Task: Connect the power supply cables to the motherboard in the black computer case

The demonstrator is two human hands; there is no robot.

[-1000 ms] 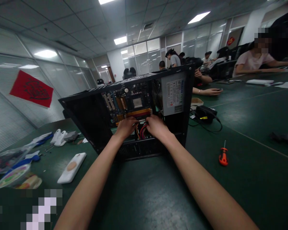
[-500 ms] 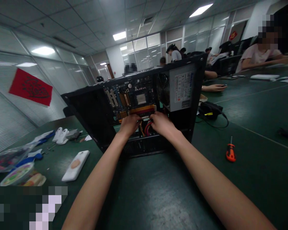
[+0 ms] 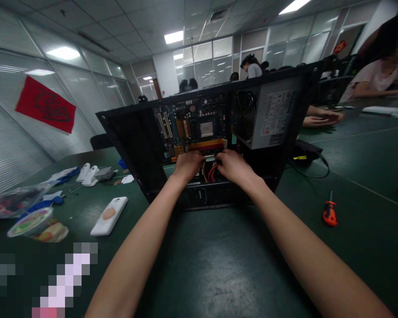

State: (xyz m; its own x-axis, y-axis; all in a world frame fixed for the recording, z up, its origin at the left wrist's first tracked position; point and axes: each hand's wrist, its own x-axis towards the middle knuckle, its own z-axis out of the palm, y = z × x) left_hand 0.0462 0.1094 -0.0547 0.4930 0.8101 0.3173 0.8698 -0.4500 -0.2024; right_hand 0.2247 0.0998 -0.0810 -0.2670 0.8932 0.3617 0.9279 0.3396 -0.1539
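A black computer case (image 3: 202, 198) stands upright with its side open towards me. Inside it are a motherboard (image 3: 175, 126), memory slots (image 3: 207, 144) and a grey power supply (image 3: 273, 115) with a fan. Just below the slots, my left hand (image 3: 189, 165) and my right hand (image 3: 234, 164) are both closed, fingertips facing each other. Between them shows the pale edge of a thin part (image 3: 210, 157) that I cannot name. Red and yellow cables (image 3: 212, 171) hang beneath it, close to the right fingers. What the fingertips grip is hidden.
An orange screwdriver (image 3: 330, 213) lies on the green table (image 3: 205, 265) at the right, near a black cabled device (image 3: 307, 152). To the left are a white phone (image 3: 117, 212), a food tub (image 3: 36, 223) and a plastic bag (image 3: 16, 203). Another person's hands (image 3: 323, 117) rest beyond the case.
The view has shifted, so the case and my hands appear further right and slightly higher. Both hands keep their place under the slots. The other person's hands have come together.
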